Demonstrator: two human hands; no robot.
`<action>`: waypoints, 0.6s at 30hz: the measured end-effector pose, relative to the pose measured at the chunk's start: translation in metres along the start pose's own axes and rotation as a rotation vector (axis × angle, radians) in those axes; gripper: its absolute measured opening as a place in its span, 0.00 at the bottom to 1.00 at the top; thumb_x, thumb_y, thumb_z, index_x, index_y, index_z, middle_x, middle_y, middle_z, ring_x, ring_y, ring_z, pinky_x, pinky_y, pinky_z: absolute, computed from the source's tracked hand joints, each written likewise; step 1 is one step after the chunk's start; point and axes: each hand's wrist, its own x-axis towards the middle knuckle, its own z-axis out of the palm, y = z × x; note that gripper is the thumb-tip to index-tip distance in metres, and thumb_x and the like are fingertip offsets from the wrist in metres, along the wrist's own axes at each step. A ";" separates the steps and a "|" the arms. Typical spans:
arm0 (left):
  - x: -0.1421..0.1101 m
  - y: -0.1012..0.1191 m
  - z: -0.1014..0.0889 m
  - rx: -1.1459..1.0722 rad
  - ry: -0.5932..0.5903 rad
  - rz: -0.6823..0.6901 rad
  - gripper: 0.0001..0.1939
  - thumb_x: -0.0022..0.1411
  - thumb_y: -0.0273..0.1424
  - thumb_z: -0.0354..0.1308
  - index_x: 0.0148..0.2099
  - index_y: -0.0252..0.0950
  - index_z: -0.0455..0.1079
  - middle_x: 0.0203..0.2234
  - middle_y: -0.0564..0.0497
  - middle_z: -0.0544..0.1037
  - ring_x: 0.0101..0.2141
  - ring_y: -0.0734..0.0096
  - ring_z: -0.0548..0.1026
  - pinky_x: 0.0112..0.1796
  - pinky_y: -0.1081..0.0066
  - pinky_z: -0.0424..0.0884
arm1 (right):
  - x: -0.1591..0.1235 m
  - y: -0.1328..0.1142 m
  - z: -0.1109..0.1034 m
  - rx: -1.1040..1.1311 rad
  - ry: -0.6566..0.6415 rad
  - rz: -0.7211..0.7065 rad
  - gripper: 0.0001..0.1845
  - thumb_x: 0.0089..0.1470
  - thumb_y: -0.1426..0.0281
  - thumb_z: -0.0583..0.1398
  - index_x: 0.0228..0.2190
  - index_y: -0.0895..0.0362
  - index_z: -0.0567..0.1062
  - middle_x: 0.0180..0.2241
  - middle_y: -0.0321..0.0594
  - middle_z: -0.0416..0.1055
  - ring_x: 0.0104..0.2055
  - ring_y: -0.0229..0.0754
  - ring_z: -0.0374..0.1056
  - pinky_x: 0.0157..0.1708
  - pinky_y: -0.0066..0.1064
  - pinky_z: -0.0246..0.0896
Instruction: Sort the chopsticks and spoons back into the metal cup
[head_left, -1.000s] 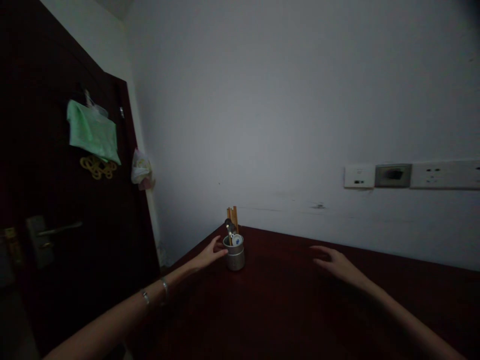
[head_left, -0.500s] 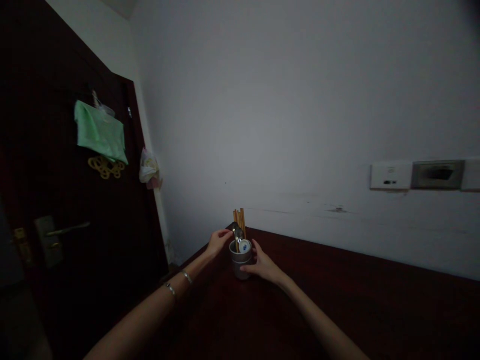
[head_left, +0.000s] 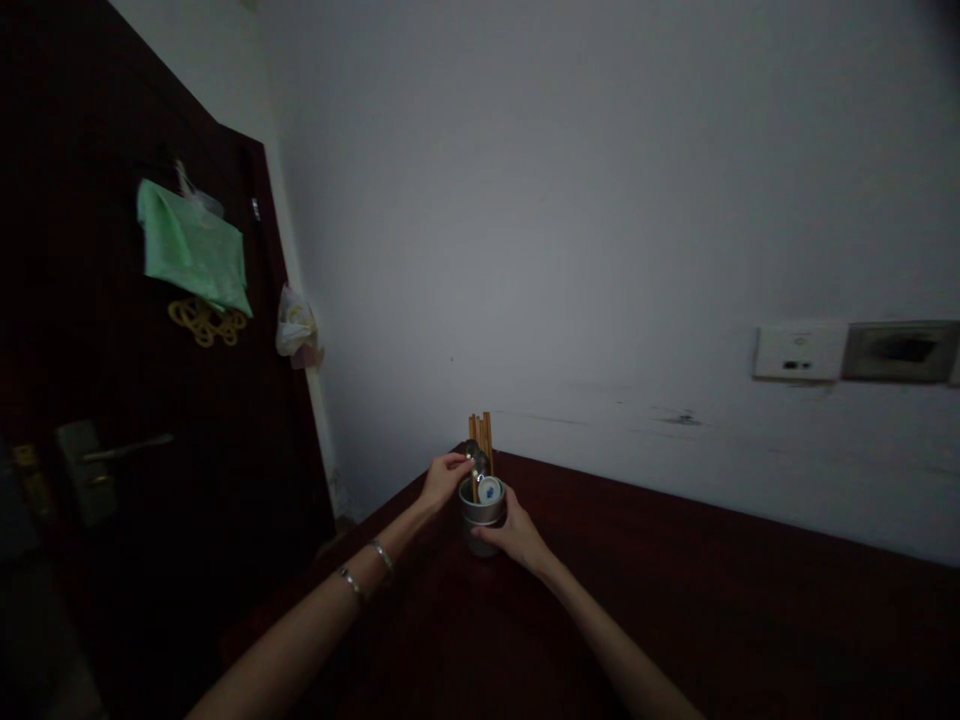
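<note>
A small metal cup point(head_left: 480, 512) stands at the far left corner of a dark wooden table point(head_left: 675, 600). Wooden chopsticks point(head_left: 481, 430), a metal spoon point(head_left: 474, 458) and a white spoon with a blue mark point(head_left: 490, 489) stick out of it. My left hand point(head_left: 442, 477) is pinched on the top of the metal spoon at the cup's rim. My right hand point(head_left: 516, 535) is wrapped round the cup's right side and holds it. Two bracelets sit on my left wrist point(head_left: 366, 568).
A dark door point(head_left: 112, 400) with a lever handle point(head_left: 112, 447) stands at the left; a green cloth point(head_left: 193, 247) and small bags hang on it. White wall sockets point(head_left: 799, 351) are on the wall at the right. The room is dim.
My right hand came from the table's middle to the cup and took hold of it. My left hand rose from the cup's side to the metal spoon.
</note>
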 end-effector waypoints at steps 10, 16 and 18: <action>0.003 -0.007 0.010 0.029 0.048 -0.023 0.16 0.38 0.39 0.64 0.26 0.31 0.74 0.21 0.47 0.76 0.23 0.72 0.71 0.25 0.74 0.64 | -0.002 -0.007 -0.016 -0.035 -0.002 0.033 0.39 0.32 0.68 0.65 0.47 0.58 0.58 0.44 0.45 0.67 0.47 0.46 0.64 0.47 0.37 0.56; 0.003 -0.006 0.014 0.079 0.069 0.035 0.16 0.41 0.41 0.62 0.26 0.31 0.74 0.21 0.48 0.76 0.23 0.72 0.70 0.26 0.74 0.63 | -0.002 -0.007 -0.017 -0.024 0.009 0.036 0.38 0.33 0.69 0.65 0.48 0.58 0.58 0.45 0.45 0.67 0.47 0.46 0.63 0.48 0.36 0.56; 0.002 -0.007 0.013 0.125 0.065 0.064 0.16 0.42 0.41 0.61 0.26 0.31 0.74 0.22 0.48 0.76 0.23 0.71 0.70 0.26 0.74 0.63 | -0.004 -0.008 -0.017 -0.023 -0.002 0.028 0.37 0.34 0.69 0.65 0.47 0.57 0.58 0.45 0.44 0.67 0.47 0.46 0.63 0.47 0.36 0.56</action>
